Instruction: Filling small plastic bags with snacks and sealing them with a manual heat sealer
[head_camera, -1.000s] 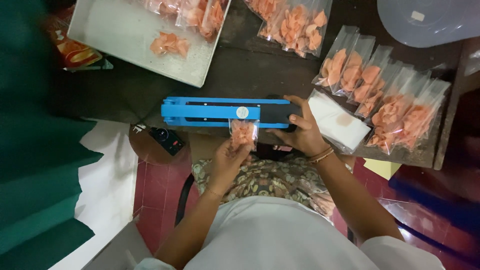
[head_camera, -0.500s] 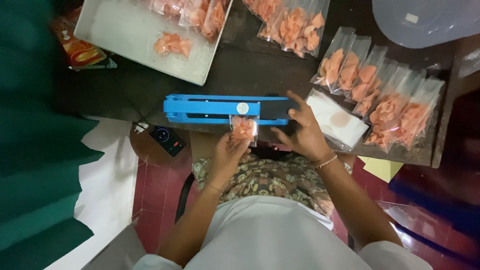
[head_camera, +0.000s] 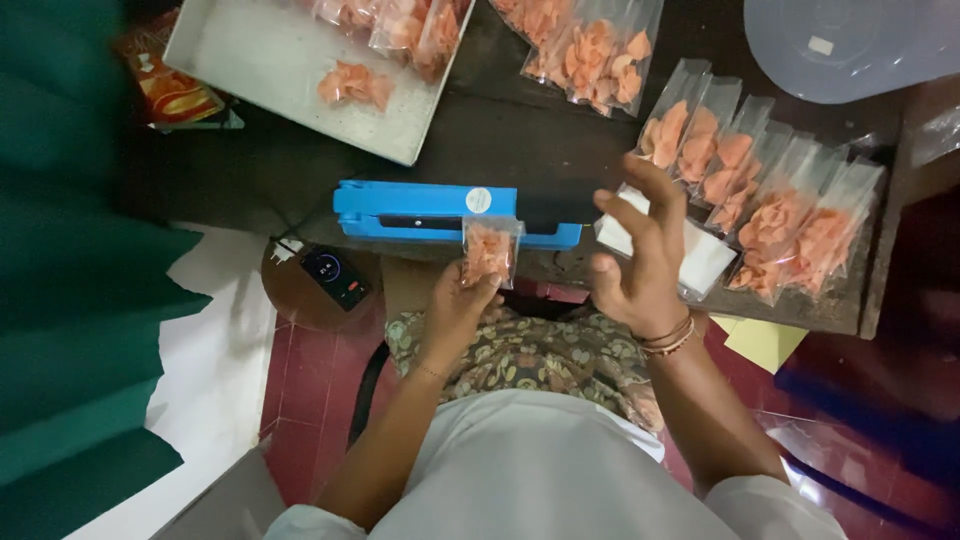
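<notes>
My left hand (head_camera: 457, 305) pinches the bottom of a small clear bag of orange crackers (head_camera: 488, 251), whose top edge lies in the jaw of a blue heat sealer (head_camera: 420, 212) on the dark table. My right hand (head_camera: 640, 255) hovers open, fingers spread, just right of the sealer's black handle end (head_camera: 555, 208), touching nothing. Under it lies a stack of empty clear bags (head_camera: 700, 255).
Filled cracker bags (head_camera: 770, 205) lie in a row at the right, more (head_camera: 585, 45) at the top. A metal tray (head_camera: 260, 70) with loose crackers (head_camera: 352, 85) sits top left. A clear plastic lid (head_camera: 860, 40) is top right; a small dark device (head_camera: 335, 275) sits on a stool.
My right hand has lifted off the sealer's handle and moved right, opening. The left hand keeps hold of the bag at the sealer.
</notes>
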